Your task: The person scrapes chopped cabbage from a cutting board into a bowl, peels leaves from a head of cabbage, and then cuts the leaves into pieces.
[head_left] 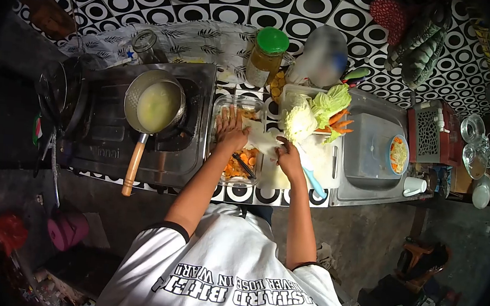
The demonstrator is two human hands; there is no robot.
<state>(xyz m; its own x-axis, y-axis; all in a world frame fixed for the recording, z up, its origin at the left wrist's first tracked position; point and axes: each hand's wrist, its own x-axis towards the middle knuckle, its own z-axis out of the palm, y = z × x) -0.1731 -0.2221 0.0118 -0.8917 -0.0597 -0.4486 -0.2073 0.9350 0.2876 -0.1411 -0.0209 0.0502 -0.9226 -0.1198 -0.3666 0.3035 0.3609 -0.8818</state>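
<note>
Cutting step: L hand [230,131], fingers spread, steadies cabbage leaf [262,141]; R hand [289,158] clenches knife [314,183]. Next cut prob. needs fingertips kept clear.

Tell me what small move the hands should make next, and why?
Probably the left hand should pull the pale cabbage piece fully onto the white cutting board. The piece lies between both hands, partly over the glass dish of carrot slices, and the right hand holds a blue-handled tool beside it.
</note>
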